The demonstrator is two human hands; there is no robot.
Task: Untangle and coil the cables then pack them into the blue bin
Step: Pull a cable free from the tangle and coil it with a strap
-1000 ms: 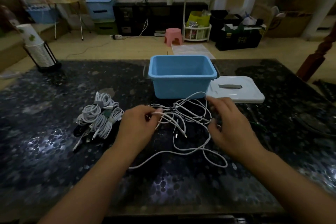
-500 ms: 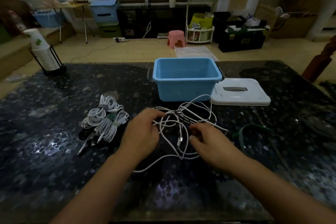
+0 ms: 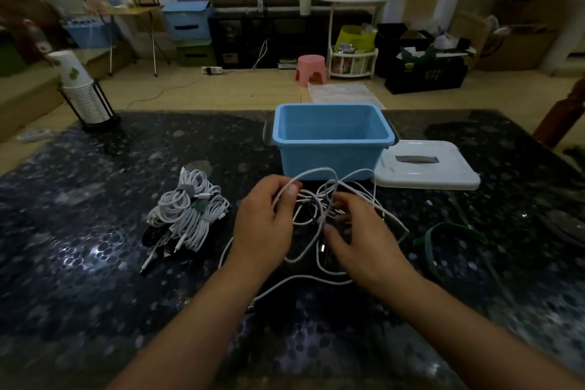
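I see the tangled white cables (image 3: 329,215) lying on the dark speckled worktop (image 3: 95,279) just in front of the empty blue bin (image 3: 330,149), my left hand (image 3: 266,225) curled round a loop and my right hand (image 3: 364,241) pinching strands in the knot. Coiled cable bundles (image 3: 190,212) lie left, the white lid (image 3: 427,165) right and a green strap (image 3: 443,237) near my right wrist; no writing is readable, and bare worktop spreads toward the near edge.
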